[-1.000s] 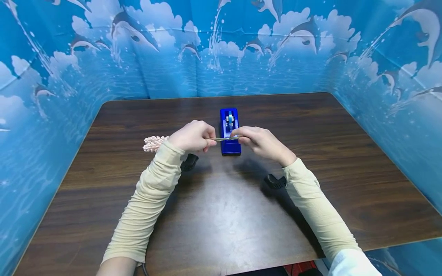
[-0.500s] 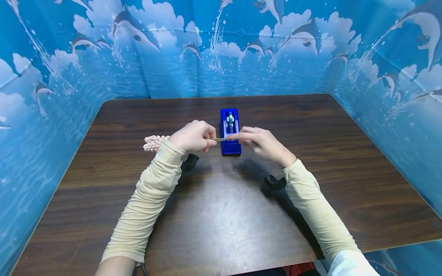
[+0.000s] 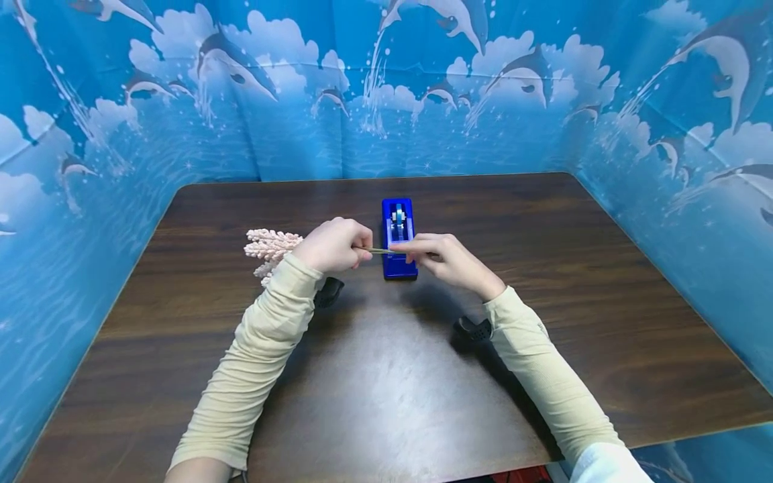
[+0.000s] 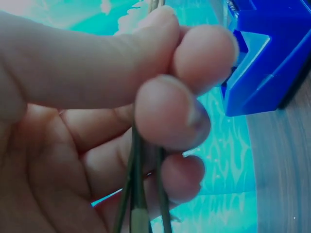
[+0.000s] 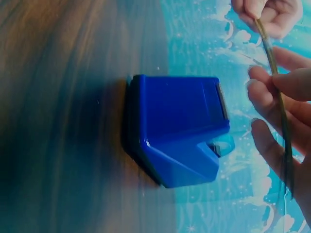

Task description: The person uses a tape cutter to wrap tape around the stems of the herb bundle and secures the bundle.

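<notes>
My left hand (image 3: 334, 247) grips a bunch of artificial flowers by thin green-brown stems (image 4: 138, 194), thumb and fingertips closed round them in the left wrist view. The pale pink flower heads (image 3: 270, 247) stick out to the left, partly behind the hand and sleeve. My right hand (image 3: 449, 260) pinches the stems' other part between thumb and fingers, its index finger stretched along them. A paler, shiny stretch shows on the stems (image 5: 269, 51) between the hands; I cannot tell if it is tape. Below and behind the stems stands a blue tape dispenser (image 3: 399, 267).
The dispenser's toothed cutting edge (image 5: 222, 101) faces the stems in the right wrist view. All this is over a dark wooden table (image 3: 386, 376). A blue dolphin-print curtain (image 3: 302, 147) surrounds the table's back and sides. Black wrist devices (image 3: 473, 329) hang under both wrists.
The right index finger has straightened along the stems. More of the pink flower heads now shows, spread lower beside the left wrist. The head view has shifted slightly; the dispenser stands on the table as before.
</notes>
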{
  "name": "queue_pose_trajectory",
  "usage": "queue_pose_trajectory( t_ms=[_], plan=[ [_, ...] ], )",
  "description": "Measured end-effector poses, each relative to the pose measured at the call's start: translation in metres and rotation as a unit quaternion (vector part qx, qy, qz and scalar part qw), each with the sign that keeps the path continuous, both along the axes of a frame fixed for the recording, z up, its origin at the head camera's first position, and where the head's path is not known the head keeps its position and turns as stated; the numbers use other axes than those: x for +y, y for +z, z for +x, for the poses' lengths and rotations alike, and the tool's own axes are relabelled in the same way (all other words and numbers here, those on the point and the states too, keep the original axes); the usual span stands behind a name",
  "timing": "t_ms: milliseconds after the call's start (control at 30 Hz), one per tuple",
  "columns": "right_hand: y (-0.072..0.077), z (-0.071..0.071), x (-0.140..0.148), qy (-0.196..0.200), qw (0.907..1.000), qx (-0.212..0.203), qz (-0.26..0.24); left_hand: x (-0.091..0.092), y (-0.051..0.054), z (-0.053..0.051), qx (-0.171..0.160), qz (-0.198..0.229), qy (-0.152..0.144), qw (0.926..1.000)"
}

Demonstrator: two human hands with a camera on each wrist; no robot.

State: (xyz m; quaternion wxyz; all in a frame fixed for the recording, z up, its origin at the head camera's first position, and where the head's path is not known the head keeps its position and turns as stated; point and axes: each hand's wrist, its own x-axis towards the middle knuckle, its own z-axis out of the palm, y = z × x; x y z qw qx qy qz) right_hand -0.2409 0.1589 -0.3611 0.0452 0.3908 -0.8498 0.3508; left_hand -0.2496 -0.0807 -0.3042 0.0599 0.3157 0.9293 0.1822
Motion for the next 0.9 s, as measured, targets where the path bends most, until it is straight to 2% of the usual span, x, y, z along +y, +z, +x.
queue_pose_trajectory(
  t_ms=[100, 167, 267, 367, 467, 733, 900],
  plan=[
    [-0.003, 0.003, -0.006, -0.009, 0.9995, -0.025, -0.014, 0.001, -0.004, 0.000, -0.010, -0.007, 0.002, 0.9999],
    [-0.004, 0.005, -0.011, -0.022, 0.9995, -0.015, -0.018, 0.002, -0.006, -0.001, -0.017, -0.006, 0.002, 0.9998],
    [-0.006, 0.007, -0.018, -0.047, 0.9978, 0.047, -0.001, 0.004, -0.007, -0.002, -0.027, 0.000, -0.006, 0.9996],
    [-0.008, 0.008, -0.021, -0.075, 0.9895, 0.120, 0.028, 0.007, -0.008, -0.002, -0.032, 0.008, -0.017, 0.9993],
    [-0.009, 0.008, -0.022, -0.095, 0.9827, 0.153, 0.044, 0.008, -0.010, -0.003, -0.039, 0.017, -0.027, 0.9987],
    [-0.003, 0.008, -0.018, -0.066, 0.9849, 0.134, 0.087, 0.007, -0.010, -0.003, -0.046, 0.026, -0.031, 0.9981],
    [-0.006, 0.009, -0.017, -0.073, 0.9765, 0.187, 0.077, 0.008, -0.008, -0.002, -0.049, 0.032, -0.039, 0.9975]
  ],
)
